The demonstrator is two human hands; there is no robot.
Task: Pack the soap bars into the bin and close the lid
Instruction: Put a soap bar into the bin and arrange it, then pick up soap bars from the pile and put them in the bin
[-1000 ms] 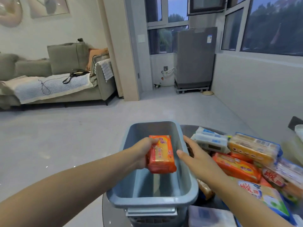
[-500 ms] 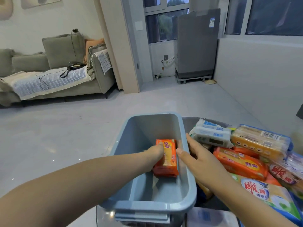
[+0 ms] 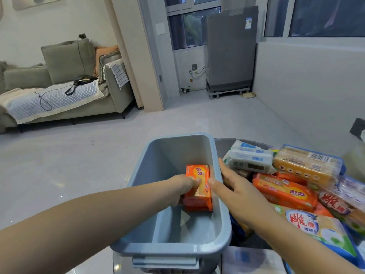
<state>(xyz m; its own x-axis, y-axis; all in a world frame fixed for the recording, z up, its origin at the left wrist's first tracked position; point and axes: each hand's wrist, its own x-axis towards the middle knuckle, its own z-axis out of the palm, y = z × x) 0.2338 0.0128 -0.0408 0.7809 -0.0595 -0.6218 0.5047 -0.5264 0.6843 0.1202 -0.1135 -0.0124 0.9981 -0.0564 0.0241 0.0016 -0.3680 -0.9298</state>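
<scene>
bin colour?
Pale blue-grey plastic bin, clearest in the head view.

Head-worn wide-angle camera looks forward and down, close above the bin (image 3: 221,212).

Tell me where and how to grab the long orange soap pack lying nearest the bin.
Grip the long orange soap pack across its narrow width, from above. It lies flat on top of the pile with its broad face up, and neighbouring packs crowd its ends. The right hand is nearest, resting by the bin wall.

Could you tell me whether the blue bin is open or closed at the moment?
Open. The blue bin has no lid on, and the left hand holds an orange soap bar inside it.
</scene>
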